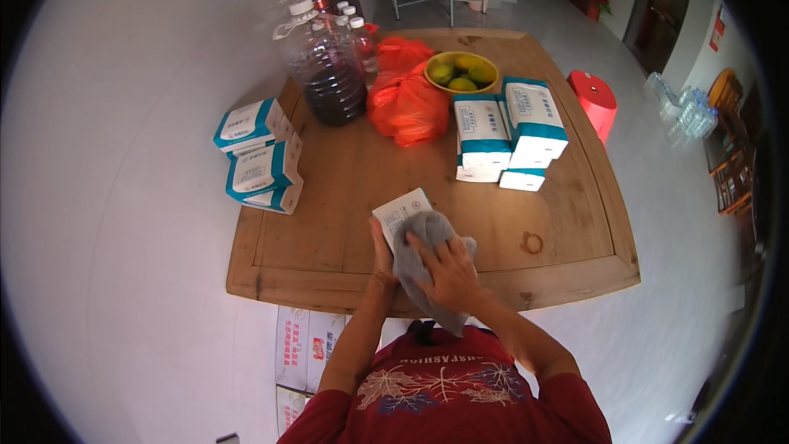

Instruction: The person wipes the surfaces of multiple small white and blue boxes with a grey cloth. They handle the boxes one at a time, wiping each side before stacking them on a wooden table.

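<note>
At the near edge of the wooden table point(345, 238), my left hand point(383, 253) grips the left side of a white tissue pack point(400, 207), tilted a little. My right hand point(450, 273) presses a grey cloth point(408, 256) onto the pack's face, its fingers bent over the fabric. The cloth hides the pack's lower part and hangs toward my shirt. To the left stand stacked white-and-teal tissue packs point(261, 171). More such packs point(483, 136) are piled to the right, beyond my right hand.
A large clear jug point(333, 86) of dark liquid, several bottles point(362, 43), red plastic bags point(408, 107) and a yellow bowl point(433, 80) of green fruit occupy the table's far half. A red stool point(593, 99) stands off the right edge. Printed cartons point(300, 353) sit below the near left edge.
</note>
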